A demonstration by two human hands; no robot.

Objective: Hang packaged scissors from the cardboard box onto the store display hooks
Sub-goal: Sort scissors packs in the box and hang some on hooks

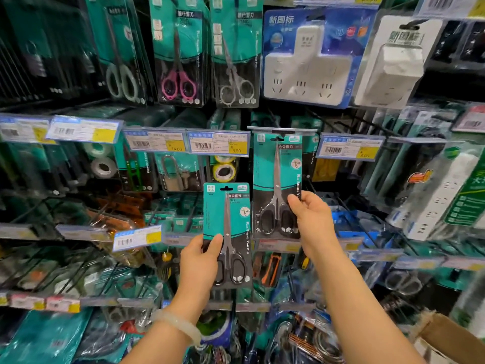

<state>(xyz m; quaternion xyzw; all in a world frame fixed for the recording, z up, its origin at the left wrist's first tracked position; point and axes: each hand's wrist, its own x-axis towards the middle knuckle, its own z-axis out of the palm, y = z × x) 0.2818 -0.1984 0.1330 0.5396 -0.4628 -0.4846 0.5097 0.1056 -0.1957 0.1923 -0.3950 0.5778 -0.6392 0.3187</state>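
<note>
teal scissors packs [227,232], black handles [237,269]

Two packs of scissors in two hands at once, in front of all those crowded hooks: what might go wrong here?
1. The right hand pinches only the lower edge of the upper scissors pack; whether its hang hole is fully on the hook is unclear, so it may drop on release.
2. The left hand holds the second scissors pack by one side, a light grip that might slip.
3. Neighbouring price tags crowd the hook and could get knocked.
</note>
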